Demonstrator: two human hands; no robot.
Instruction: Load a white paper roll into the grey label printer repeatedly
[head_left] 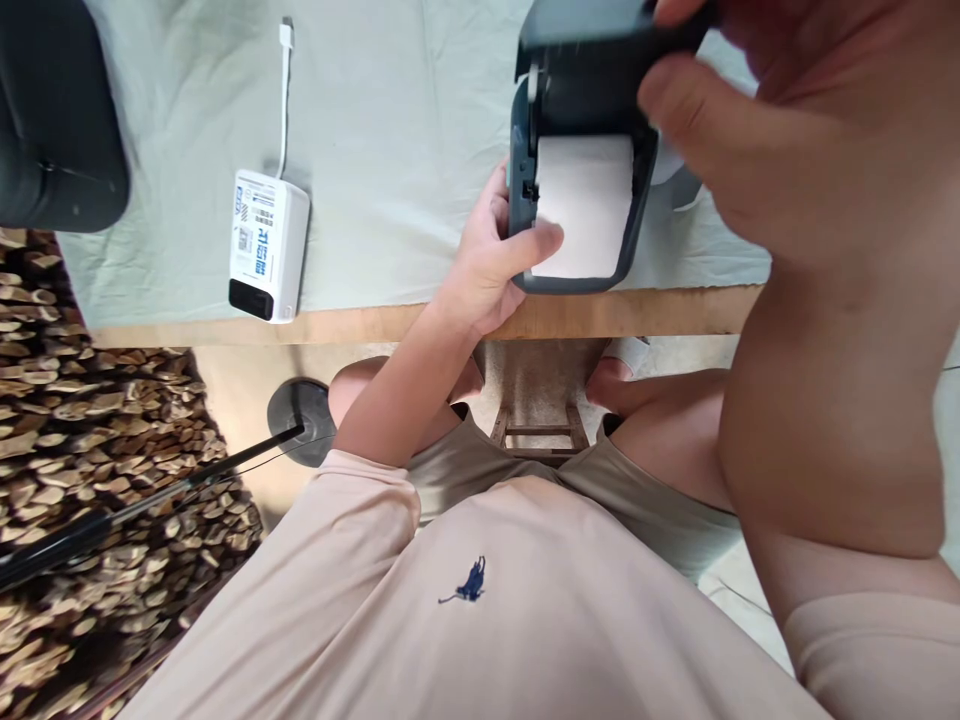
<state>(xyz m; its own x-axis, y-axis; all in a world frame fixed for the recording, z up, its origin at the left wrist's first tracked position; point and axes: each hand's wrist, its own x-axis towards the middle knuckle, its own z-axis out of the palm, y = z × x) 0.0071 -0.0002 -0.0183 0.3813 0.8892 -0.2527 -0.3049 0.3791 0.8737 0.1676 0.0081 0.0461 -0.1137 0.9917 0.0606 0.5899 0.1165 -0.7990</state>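
A dark grey portable thermal printer (517, 225) is held over the table's front edge with its cover raised. Inside it sits a roll of white paper (589, 190). My left hand (499, 255) wraps round the printer's left side, its thumb resting on the paper. At the far end, my right hand (742, 120) grips the dark lid (600, 75) between thumb and fingers; part of this hand is cut off by the top edge and blurred. The lid's far end is out of view.
A white power bank (268, 250) with a short white cable (285, 100) lies on the cloth-covered table (390, 150). At the upper left is a black case-like object (56, 120). A black stand (300, 420) and stacked firewood (45, 420) are at the left. A wooden stool (538, 435) shows below.
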